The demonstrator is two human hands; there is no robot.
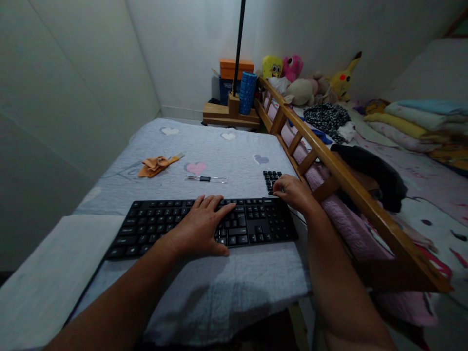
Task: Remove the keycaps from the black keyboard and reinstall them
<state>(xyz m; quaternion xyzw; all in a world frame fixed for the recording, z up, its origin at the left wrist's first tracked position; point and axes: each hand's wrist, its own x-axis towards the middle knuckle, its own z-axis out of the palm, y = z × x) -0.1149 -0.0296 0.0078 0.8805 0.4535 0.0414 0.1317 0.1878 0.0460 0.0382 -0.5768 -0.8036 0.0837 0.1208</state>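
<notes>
A black keyboard [157,217] lies across the cloth-covered surface. My left hand [204,224] rests on its middle, fingers spread and thumb over the near edge. Beyond the keyboard's right end, some loose black keycaps [271,176] are laid out in rows. At their near right side is my right hand [290,191], its fingers pinched together; whatever they hold is too small to make out. A thin wire tool with a black grip [205,179] lies behind the keyboard. Farther left sits a crumpled orange cloth with a brush-like end [157,165].
A wooden rail [314,139] runs along the right side, with a bed, folded blankets [413,122] and plush toys beyond. At the back stand a wooden base [219,113] with a black pole, an orange box [236,68] and a blue roller [247,92]. White sheet [54,268] at left.
</notes>
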